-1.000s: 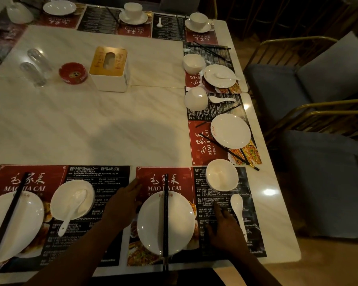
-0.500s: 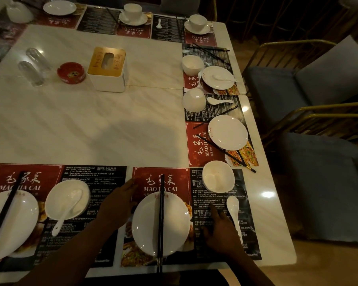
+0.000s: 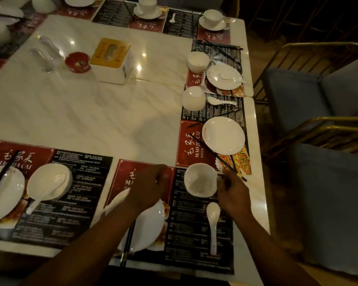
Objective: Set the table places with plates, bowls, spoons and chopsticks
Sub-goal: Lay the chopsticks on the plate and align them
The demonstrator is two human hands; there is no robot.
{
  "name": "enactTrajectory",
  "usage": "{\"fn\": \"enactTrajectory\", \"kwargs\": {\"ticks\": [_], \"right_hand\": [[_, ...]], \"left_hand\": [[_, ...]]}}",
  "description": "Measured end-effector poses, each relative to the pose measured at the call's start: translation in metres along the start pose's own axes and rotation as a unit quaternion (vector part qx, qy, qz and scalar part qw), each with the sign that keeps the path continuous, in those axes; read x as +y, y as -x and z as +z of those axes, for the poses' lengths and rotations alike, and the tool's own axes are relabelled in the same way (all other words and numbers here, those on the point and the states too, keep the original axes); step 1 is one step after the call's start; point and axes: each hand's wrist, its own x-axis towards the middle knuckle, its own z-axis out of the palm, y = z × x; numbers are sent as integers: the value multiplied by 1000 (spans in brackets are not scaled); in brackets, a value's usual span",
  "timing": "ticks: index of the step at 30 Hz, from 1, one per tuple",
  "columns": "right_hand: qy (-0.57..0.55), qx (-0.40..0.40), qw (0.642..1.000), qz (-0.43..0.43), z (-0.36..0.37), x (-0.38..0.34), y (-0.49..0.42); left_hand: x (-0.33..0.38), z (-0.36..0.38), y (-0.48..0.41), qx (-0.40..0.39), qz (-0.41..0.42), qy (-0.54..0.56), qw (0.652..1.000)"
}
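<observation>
Since the earlier frames both hands have left the placemat and lifted toward the far end of the near place setting. The left hand (image 3: 147,186) now hovers over the top of the white plate (image 3: 151,226), fingers curled together above the placemat's red panel; whether it grips anything cannot be told through the blur. The right hand (image 3: 233,195) has reached up to the small white bowl (image 3: 200,180), its fingers at the bowl's right rim, though a firm grip cannot be confirmed. The bowl stands upright on the black part of the placemat (image 3: 186,240), beyond the white spoon (image 3: 213,221), which lies lengthwise just right of the plate. Black chopsticks (image 3: 127,244) lie across the plate, their near ends past its rim. To the left, another setting has a bowl with a spoon (image 3: 50,182) in it. Farther off on the marble table (image 3: 91,112) stand a tissue box (image 3: 112,60) and a red ashtray (image 3: 77,61).
</observation>
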Motion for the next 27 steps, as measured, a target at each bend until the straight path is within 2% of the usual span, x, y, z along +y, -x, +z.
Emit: {"fn": "enactTrajectory", "kwargs": {"ticks": [4, 10, 13, 19, 23, 27], "right_hand": [[50, -134, 989, -30, 2, 5, -29], [85, -129, 985, -74, 11, 13, -26], [110, -126, 981, -97, 17, 15, -12], [135, -89, 979, -123, 26, 23, 18], [197, -64, 970, -123, 24, 25, 30], [186, -48, 975, -113, 26, 28, 35]], "left_hand": [[25, 44, -10, -79, -113, 32, 990], [37, 51, 0, -71, -208, 107, 970], [33, 42, 15, -64, -211, 116, 968], [23, 32, 35, -106, -204, 121, 966], [24, 32, 47, -119, -181, 169, 961], [19, 30, 47, -139, -164, 179, 960]]}}
